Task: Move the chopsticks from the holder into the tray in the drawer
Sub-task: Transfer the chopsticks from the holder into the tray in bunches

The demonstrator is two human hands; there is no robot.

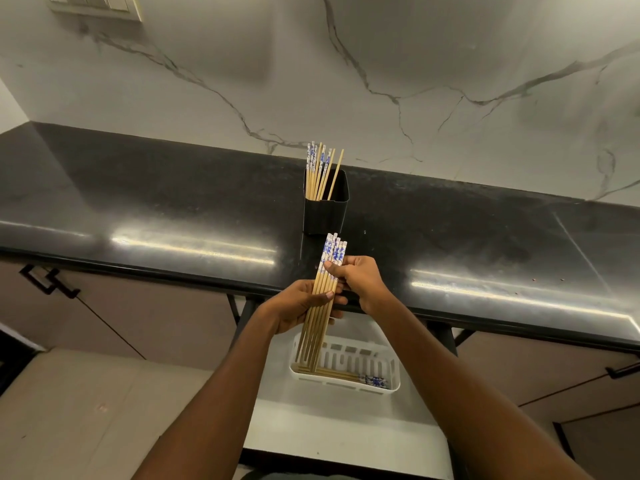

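Wooden chopsticks (320,306) gripped by both hands, above white tray (346,382)

Glossy black surface (156,202) runs wide under a veined marble wall (381,64); switch plate (95,5) top left, dark cabinet handle (48,280) below.

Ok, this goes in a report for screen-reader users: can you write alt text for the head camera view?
Two bare hands, left hand and right hand, hold a bundle of chopsticks above a white tray in an open drawer; a few chopsticks already lie in the tray. More stand in a black holder on the dark countertop.
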